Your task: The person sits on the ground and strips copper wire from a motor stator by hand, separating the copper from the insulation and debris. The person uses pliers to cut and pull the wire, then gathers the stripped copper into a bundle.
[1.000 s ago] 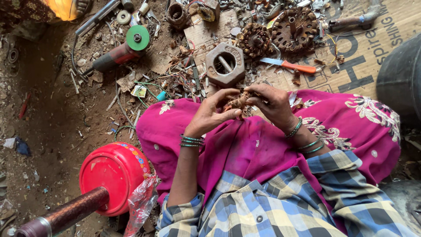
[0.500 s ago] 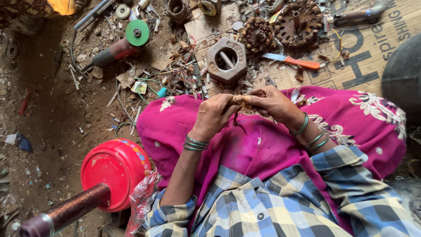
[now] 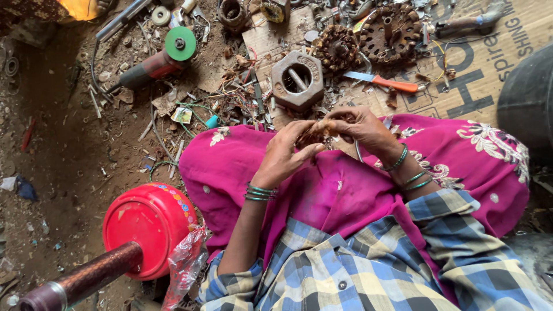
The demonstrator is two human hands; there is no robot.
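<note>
My left hand (image 3: 285,155) and right hand (image 3: 360,126): both pinched on one small brown wire bundle (image 3: 317,131), held over my pink-clothed lap (image 3: 345,190). Just beyond, on the floor: large hexagonal metal nut (image 3: 298,80), orange-handled knife (image 3: 385,82), two rusty toothed discs. Farther left: angle grinder with green disc (image 3: 158,60). Near my left elbow: red bowl (image 3: 147,222).
</note>
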